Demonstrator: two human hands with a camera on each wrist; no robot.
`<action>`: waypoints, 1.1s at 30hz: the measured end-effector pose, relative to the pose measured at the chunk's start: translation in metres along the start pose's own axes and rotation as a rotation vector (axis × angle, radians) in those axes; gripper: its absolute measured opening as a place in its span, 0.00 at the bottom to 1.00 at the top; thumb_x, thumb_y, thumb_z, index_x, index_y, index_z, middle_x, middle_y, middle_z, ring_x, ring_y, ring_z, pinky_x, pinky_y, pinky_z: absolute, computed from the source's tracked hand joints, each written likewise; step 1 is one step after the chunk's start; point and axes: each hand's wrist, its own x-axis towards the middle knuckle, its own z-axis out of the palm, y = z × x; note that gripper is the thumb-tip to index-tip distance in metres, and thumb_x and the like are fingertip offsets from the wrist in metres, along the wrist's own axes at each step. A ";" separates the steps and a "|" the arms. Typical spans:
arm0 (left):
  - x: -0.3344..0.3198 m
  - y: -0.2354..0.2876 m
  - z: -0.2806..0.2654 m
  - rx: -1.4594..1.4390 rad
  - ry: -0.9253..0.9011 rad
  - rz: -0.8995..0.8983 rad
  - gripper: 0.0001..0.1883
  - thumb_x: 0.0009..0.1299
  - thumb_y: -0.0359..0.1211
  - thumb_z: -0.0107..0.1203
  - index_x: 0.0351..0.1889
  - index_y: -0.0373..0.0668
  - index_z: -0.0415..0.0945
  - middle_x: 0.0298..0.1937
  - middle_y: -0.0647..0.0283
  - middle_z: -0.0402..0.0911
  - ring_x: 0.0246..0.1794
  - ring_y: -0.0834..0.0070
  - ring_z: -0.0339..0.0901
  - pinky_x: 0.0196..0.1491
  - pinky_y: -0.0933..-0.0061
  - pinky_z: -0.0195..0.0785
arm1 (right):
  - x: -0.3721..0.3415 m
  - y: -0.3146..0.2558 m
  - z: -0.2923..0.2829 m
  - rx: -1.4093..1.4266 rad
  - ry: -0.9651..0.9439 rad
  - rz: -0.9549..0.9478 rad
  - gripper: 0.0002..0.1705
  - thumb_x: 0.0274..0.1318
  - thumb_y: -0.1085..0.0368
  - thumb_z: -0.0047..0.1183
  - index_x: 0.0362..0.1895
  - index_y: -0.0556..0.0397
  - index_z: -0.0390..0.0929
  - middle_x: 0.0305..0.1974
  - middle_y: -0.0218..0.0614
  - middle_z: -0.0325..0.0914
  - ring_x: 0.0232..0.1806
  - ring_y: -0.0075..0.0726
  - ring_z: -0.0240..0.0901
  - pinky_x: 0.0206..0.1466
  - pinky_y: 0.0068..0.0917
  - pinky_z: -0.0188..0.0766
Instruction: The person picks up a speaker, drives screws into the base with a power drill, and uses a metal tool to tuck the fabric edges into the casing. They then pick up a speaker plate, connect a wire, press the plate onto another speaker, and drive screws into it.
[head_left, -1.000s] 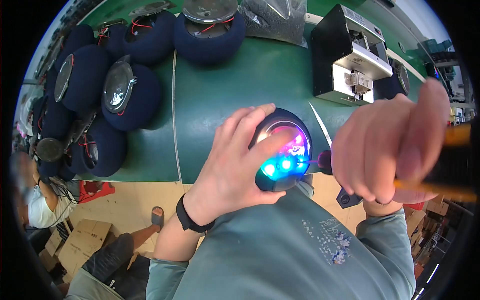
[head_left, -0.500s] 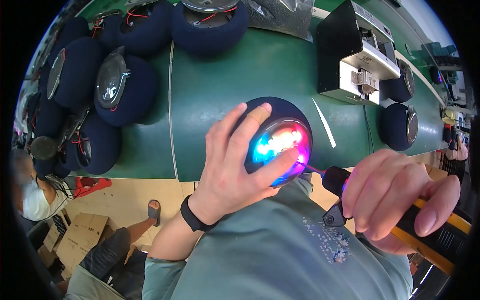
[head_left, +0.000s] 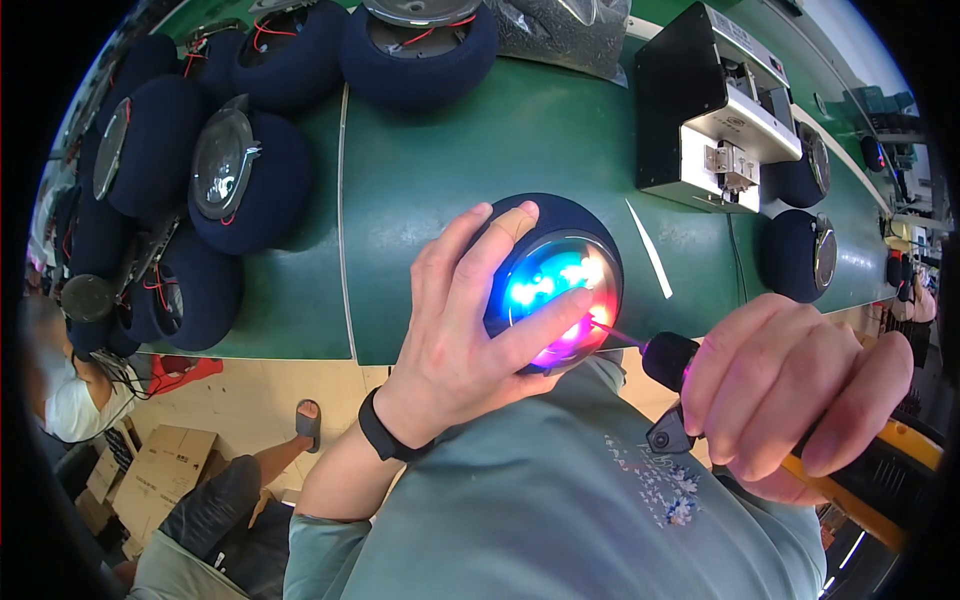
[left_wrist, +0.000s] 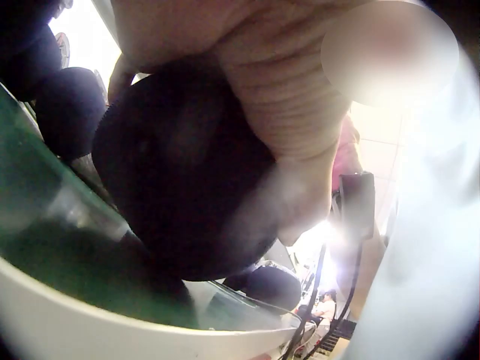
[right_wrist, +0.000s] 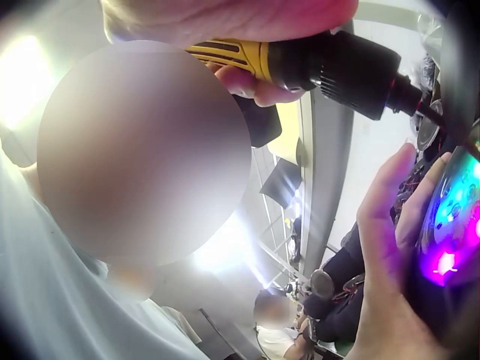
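Observation:
A round dark blue fabric-covered ball [head_left: 575, 212] has a clear domed cover [head_left: 535, 265] with coloured lights glowing beneath it. My left hand [head_left: 440, 325] grips the ball from its left side, fingers over the far top and thumb across the cover. In the left wrist view, the ball's dark underside [left_wrist: 180, 180] fills the palm over the table edge. A yellow and black power screwdriver [right_wrist: 360, 71] is in my right hand [head_left: 785, 395], fingers wrapped round its body. Its thin bit [head_left: 622, 337] slants up to the right side of the cover, near my left thumb.
Several similar dark balls [head_left: 265, 185] with loose covers and red wires crowd the table's left. A black and silver machine [head_left: 690, 110] stands at the right, with more balls [head_left: 790, 255] beyond it. A white strip [head_left: 650, 250] lies on the green table [head_left: 450, 170]. Another person sits at left.
My right hand with the screwdriver has come down and nearer my body. The ball has tilted so its cover faces me more. The light colours have shifted. Little else moved in the last half second.

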 end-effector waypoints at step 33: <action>0.048 -0.002 -0.025 -0.361 -0.150 -0.252 0.63 0.42 0.39 0.90 0.79 0.40 0.65 0.67 0.57 0.81 0.67 0.62 0.83 0.71 0.62 0.76 | -0.021 0.055 0.002 -1.418 -0.224 0.009 0.20 0.49 0.70 0.75 0.48 0.56 0.87 0.46 0.40 0.84 0.40 0.48 0.82 0.37 0.42 0.84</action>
